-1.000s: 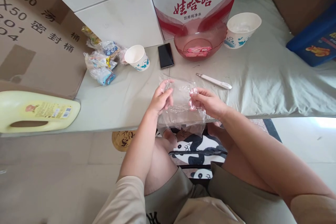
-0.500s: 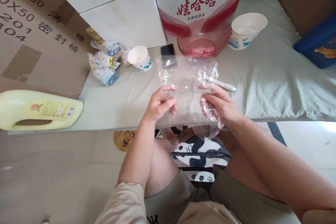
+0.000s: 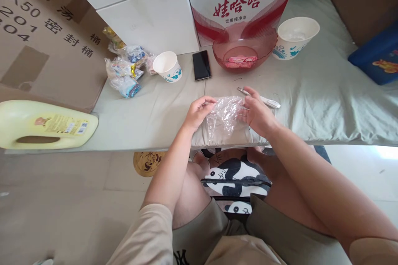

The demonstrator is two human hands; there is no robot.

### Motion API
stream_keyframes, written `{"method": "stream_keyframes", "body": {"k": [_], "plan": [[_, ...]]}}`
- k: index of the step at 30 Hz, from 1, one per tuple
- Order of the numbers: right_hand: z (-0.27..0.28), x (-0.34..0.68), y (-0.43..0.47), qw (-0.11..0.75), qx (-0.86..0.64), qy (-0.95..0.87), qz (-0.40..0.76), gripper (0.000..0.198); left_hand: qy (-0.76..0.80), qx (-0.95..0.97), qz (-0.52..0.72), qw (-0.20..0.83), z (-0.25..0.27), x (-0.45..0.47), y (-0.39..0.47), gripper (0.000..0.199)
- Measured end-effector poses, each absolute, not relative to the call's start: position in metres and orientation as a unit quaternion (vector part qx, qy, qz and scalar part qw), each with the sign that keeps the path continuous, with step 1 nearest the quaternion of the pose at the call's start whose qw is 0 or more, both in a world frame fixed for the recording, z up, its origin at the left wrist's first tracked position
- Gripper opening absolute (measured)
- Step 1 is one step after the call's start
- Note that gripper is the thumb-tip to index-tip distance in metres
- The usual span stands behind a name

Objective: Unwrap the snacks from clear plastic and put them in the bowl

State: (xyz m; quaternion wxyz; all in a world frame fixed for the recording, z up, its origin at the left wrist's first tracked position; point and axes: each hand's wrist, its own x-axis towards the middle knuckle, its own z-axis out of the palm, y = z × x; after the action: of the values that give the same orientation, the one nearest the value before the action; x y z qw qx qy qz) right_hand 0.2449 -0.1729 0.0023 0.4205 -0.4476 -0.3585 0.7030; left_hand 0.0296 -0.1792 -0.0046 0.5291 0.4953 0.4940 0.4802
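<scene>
A crumpled clear plastic bag point(image 3: 224, 114) hangs and lies between my two hands at the front of the cloth-covered surface. My left hand point(image 3: 199, 112) pinches its left edge between thumb and fingers. Beside the bag's right edge is my right hand point(image 3: 258, 114), its fingers stretched out and apart; the fingertips touch or nearly touch the film. Just behind the right hand lies a white box cutter point(image 3: 270, 102), partly covered by the fingers. A black phone point(image 3: 202, 65) rests further back.
A pink bowl point(image 3: 222, 59) holds a pink packet, with paper cups point(image 3: 168, 67) point(image 3: 295, 41) on either side. Crumpled wrappers point(image 3: 126, 72) sit left, near a yellow jug point(image 3: 70, 126). White boxes point(image 3: 149, 20) stand behind. The surface's front edge runs above my knees.
The plastic, spread wide between both hands before, is now bunched smaller and lower. My right hand's fingers have opened out. The phone and box cutter are no longer seen through film.
</scene>
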Motion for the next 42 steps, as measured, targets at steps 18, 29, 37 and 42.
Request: {"method": "stream_keyframes", "body": {"k": [18, 29, 37, 42], "plan": [[0.005, 0.234, -0.177, 0.466, -0.388, -0.375, 0.701, 0.046, 0.429, 0.298, 0.553, 0.649, 0.006, 0.037, -0.186, 0.07], [-0.002, 0.241, -0.174, 0.41, -0.407, -0.442, 0.687, 0.033, 0.475, 0.343, 0.531, 0.612, 0.003, 0.044, -0.185, 0.038], [0.006, 0.247, -0.177, 0.392, -0.421, -0.404, 0.711, 0.047, 0.5, 0.431, 0.447, 0.603, 0.004, 0.037, -0.19, 0.043], [0.014, 0.254, -0.177, 0.463, -0.331, -0.395, 0.722, 0.03, 0.427, 0.342, 0.476, 0.689, 0.017, 0.032, -0.192, 0.039]]}}
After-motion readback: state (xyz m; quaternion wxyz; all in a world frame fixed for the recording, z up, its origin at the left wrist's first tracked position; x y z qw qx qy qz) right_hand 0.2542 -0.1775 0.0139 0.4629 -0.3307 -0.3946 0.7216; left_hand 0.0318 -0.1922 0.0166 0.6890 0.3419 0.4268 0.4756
